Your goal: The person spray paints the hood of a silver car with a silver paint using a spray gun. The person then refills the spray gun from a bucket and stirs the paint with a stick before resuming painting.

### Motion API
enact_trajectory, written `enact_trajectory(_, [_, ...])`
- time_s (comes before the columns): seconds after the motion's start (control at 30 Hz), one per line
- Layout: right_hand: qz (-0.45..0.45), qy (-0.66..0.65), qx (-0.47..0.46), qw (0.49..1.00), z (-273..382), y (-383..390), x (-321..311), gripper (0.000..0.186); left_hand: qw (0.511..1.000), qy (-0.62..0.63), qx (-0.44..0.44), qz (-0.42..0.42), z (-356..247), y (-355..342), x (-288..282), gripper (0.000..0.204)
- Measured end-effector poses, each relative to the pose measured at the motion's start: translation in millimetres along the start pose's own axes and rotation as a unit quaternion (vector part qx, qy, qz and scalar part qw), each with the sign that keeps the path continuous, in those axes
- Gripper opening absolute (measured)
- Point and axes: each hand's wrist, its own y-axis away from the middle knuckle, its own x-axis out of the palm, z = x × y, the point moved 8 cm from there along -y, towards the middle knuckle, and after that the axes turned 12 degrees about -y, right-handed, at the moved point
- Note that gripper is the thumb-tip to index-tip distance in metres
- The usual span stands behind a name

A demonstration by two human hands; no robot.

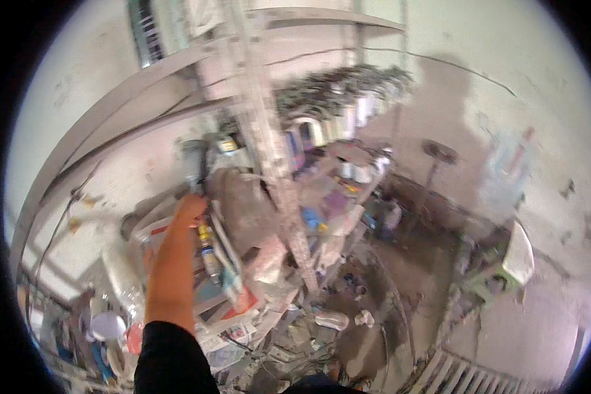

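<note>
My left hand [192, 211] reaches up and away over a cluttered shelf, its arm in a short black sleeve. Its fingers are curled closed. A dark grey, long-shaped object [196, 161] rises just beyond the fingers; blur hides its kind and whether the hand holds it. Right below the hand lies a slim yellow and blue item [208, 251] on a stack of flat papers or boxes with red edges [246, 303]. Beside it, to the right, sits a bulky grey-brown bag-like bundle [243, 207]. My right hand is out of view.
A pale metal shelf post [269, 131] stands right of my hand, with shelf beams [111, 85] above. Bottles and cans [361, 172] line the shelf behind. Loose rubbish [302, 341] covers the floor. A green-white box-like thing [505, 269] and a slatted rack [466, 377] are at right.
</note>
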Motion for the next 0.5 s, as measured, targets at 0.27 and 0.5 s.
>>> enact_trajectory(0.27, [-0.132,-0.048,0.045,0.989,-323.7,72.4,-55.7,0.033,0.837,-0.129,0.499,-0.182,-143.0,197.7,-66.3,0.012])
enact_trajectory(0.5, [-0.227,-0.194,-0.093,0.950,-453.1,159.2,-14.7,0.032,0.724,0.054,0.648,0.230,-228.9,471.2,176.3,0.008])
